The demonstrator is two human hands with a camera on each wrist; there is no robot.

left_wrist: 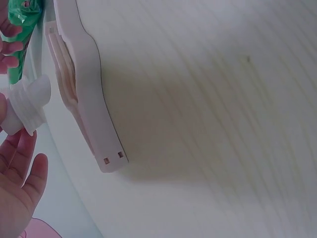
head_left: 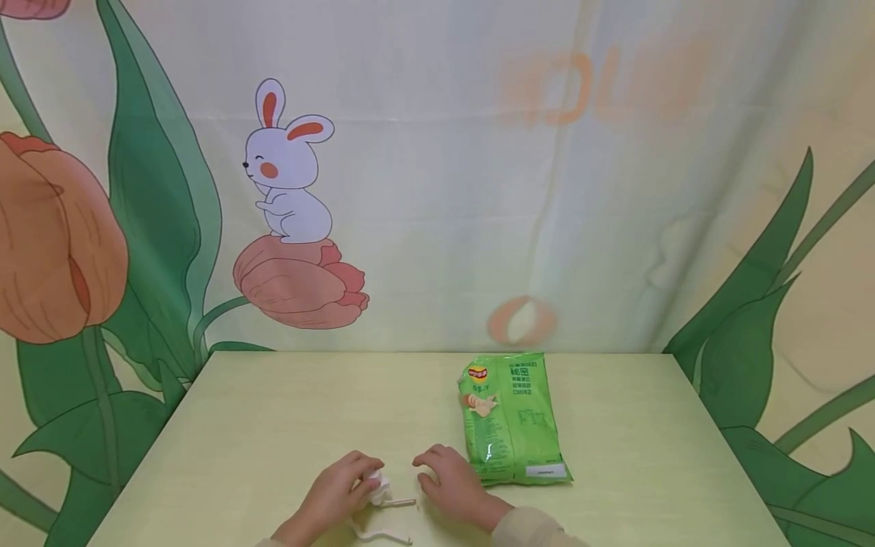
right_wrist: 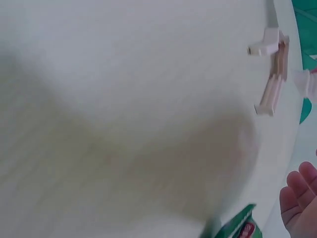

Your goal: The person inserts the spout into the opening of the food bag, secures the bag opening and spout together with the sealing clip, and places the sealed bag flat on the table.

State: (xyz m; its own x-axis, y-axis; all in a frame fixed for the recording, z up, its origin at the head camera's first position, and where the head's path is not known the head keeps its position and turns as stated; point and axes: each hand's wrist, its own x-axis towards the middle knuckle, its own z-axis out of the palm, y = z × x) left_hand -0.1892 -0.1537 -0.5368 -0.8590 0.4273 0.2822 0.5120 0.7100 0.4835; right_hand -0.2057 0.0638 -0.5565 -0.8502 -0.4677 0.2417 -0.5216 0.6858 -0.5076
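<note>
My left hand (head_left: pixel 339 486) pinches a small white plastic piece (head_left: pixel 378 488) between thumb and fingers. In the left wrist view this white piece (left_wrist: pixel 30 106) looks like a round, ridged spout or cap. Close beside it is a pale, wavy plastic clip (head_left: pixel 380 535), its two long arms spread apart. One arm of the clip (left_wrist: pixel 94 99) has two small square holes at its end. My right hand (head_left: pixel 454 486) holds nothing, its fingers loosely bent over the table beside the lower left corner of a green chip bag (head_left: pixel 516 425).
The chip bag lies flat on the pale yellow table (head_left: pixel 636 441), toward its back edge. Behind the table hangs a curtain (head_left: pixel 424 190) printed with a rabbit, tulips and leaves.
</note>
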